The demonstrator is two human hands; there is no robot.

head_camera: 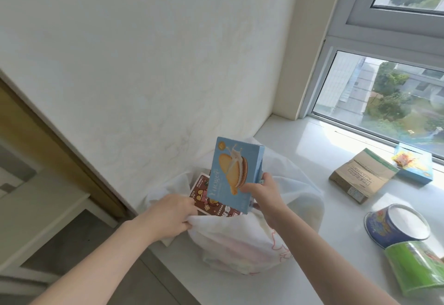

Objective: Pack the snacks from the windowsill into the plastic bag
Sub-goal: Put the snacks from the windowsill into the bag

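My right hand point(260, 190) pinching the light-blue cardboard biscuit box point(234, 172) upright at frame centre, over the white translucent plastic bag point(242, 239), my left hand point(171, 215) gripping its rim.

- The red box point(211, 199) stands in the plastic bag point(240, 244). Its right part is hidden behind the blue biscuit box point(236, 172), and its bottom behind the bag's rim.
- On the left hand point(168, 215), which grips the bag's rim, the fingertips are hidden in the fold.
- The right hand point(264, 196) covers a lower corner of the blue biscuit box it holds.
- What lies deeper in the bag cannot be seen.
- The green can point(418, 268) is cut off by the right edge.
- The print on the brown carton point(360, 175) is too small to read.
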